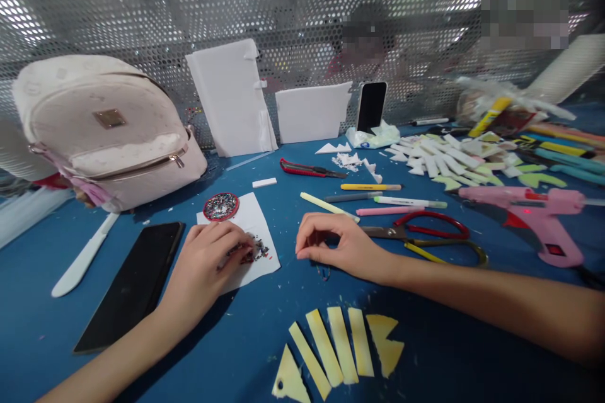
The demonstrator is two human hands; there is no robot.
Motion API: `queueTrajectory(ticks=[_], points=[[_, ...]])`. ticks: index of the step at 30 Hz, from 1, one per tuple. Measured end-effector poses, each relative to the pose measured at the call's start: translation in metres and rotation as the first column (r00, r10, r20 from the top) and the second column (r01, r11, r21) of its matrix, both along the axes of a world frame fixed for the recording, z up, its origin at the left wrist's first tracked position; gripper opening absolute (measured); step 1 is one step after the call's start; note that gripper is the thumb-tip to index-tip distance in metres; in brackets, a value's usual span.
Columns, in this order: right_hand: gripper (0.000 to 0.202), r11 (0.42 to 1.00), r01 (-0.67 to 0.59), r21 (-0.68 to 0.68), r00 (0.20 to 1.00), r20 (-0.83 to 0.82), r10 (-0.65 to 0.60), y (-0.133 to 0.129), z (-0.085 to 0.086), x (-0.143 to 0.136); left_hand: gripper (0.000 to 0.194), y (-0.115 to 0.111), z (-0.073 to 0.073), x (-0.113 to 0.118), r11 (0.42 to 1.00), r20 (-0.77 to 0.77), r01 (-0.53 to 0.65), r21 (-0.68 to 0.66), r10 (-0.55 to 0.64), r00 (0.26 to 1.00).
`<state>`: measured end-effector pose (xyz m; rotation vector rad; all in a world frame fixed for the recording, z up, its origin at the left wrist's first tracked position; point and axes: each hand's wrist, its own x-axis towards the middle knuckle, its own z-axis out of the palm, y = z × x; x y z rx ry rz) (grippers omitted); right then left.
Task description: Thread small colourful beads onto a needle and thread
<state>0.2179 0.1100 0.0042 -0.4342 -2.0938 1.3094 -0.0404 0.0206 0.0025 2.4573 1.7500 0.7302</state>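
My left hand (212, 258) rests over a sheet of white paper (258, 214), its thumb and fingertips pinched together in a pile of small mixed beads (261, 250). Which bead they grip, if any, is hidden. At the back of the paper sits a round red-rimmed dish of beads (220, 206). My right hand (343, 242) is closed in a pinch to the right of the paper. A thin beaded string (324, 273) hangs in a small loop below its palm; the upper part is hidden. In front lie yellow foam pieces (334, 346) laid out as a fish skeleton.
Scissors (390, 233), markers (371, 187) and a red utility knife (307, 168) lie beyond my right hand. A pink glue gun (534, 208) and foam strips (449, 157) are at right. A phone (135, 283), white plastic knife (85, 258) and backpack (108, 132) are at left.
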Motion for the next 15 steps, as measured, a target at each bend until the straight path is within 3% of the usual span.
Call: queueTrajectory(ticks=[8, 15], points=[[0.012, 1.000, -0.005, -0.002, 1.000, 0.008, 0.005, 0.0013, -0.0023, 0.0003, 0.019, 0.0028, 0.0052, -0.0044, 0.999, -0.054, -0.044, 0.013, 0.044, 0.998], [0.020, 1.000, 0.001, 0.013, 1.000, 0.016, -0.001, 0.0006, -0.0010, 0.0002, 0.022, 0.0055, 0.0049, -0.0057, 0.994, -0.006, 0.069, -0.079, -0.070, 0.998]])
